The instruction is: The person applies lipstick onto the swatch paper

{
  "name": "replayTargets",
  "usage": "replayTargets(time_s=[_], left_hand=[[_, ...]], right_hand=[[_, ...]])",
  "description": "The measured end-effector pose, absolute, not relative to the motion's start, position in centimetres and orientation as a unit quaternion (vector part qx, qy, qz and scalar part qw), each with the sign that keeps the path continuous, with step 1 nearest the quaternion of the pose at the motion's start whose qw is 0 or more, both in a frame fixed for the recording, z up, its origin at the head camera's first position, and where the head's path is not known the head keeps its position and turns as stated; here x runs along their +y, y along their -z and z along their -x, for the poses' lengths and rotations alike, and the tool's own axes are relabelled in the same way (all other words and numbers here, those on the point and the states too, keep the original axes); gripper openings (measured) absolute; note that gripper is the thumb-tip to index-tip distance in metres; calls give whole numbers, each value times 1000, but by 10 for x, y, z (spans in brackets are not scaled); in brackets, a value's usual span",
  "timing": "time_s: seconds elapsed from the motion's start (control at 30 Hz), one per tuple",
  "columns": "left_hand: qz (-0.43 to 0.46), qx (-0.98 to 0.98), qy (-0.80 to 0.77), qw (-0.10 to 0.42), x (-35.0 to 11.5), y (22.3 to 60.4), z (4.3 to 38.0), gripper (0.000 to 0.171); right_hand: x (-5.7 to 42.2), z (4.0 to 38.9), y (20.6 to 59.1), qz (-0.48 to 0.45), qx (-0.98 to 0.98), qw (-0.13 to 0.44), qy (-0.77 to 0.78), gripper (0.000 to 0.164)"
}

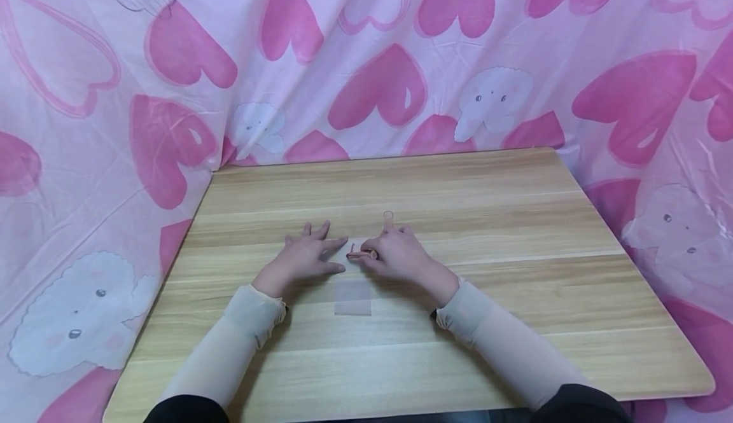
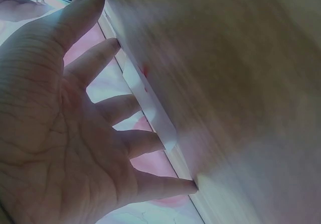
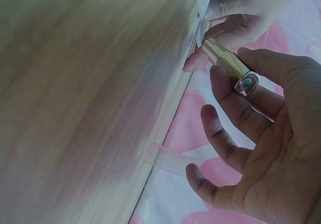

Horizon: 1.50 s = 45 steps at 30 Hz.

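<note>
My right hand (image 1: pixel 397 252) pinches a gold lipstick (image 3: pixel 228 63) between thumb and fingers, its labelled base toward the wrist camera. The lipstick's tip points left, close over a thin white sheet (image 2: pixel 148 103) on the table. Small red marks (image 2: pixel 145 72) show on that sheet. My left hand (image 1: pixel 306 257) lies with its fingers spread, fingertips at the sheet and tabletop, left of the lipstick. Just beyond the right hand, a clear cap-like piece (image 1: pixel 388 219) rests on the table.
A translucent rectangular piece (image 1: pixel 352 298) lies flat on the wooden table (image 1: pixel 458 359), nearer to me than the hands. A pink curtain (image 1: pixel 378 86) with hearts hangs behind the table and along both sides.
</note>
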<state>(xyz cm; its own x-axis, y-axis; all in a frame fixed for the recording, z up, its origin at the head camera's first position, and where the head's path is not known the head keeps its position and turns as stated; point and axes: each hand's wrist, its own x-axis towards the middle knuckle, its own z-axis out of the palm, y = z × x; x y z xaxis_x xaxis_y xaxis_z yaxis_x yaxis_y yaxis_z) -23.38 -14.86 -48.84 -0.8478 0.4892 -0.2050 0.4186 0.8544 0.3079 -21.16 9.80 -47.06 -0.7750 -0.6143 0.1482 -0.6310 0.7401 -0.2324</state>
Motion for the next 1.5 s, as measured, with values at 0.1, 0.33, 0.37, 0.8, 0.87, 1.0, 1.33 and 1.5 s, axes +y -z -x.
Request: replayTargets(time_s=[0.1, 0.33, 0.37, 0.8, 0.87, 1.0, 1.33, 1.5], left_hand=[[-238, 953, -126, 139, -149, 488, 234, 70], [-245, 952, -134, 127, -154, 485, 229, 72], [-245, 952, -136, 121, -155, 483, 226, 72], [-222, 966, -119, 62, -150, 465, 151, 60], [-222, 967, -113, 49, -148, 468, 142, 55], [-229, 966, -114, 25, -145, 477, 130, 49], [-212, 967, -126, 58, -141, 488, 124, 56], [-197, 969, -125, 78, -140, 489, 125, 56]], right_hand=[[100, 210, 471, -332, -933, 30, -137, 21], [106, 203, 470, -322, -935, 32, -148, 19], [107, 202, 470, -322, -935, 34, -148, 19], [115, 186, 474, -335, -930, 22, -151, 20], [115, 183, 475, -339, -928, 21, -154, 20], [115, 179, 476, -340, -926, 15, -165, 19], [115, 176, 479, -333, -926, 6, -177, 17], [115, 174, 478, -339, -925, -1, -173, 18]])
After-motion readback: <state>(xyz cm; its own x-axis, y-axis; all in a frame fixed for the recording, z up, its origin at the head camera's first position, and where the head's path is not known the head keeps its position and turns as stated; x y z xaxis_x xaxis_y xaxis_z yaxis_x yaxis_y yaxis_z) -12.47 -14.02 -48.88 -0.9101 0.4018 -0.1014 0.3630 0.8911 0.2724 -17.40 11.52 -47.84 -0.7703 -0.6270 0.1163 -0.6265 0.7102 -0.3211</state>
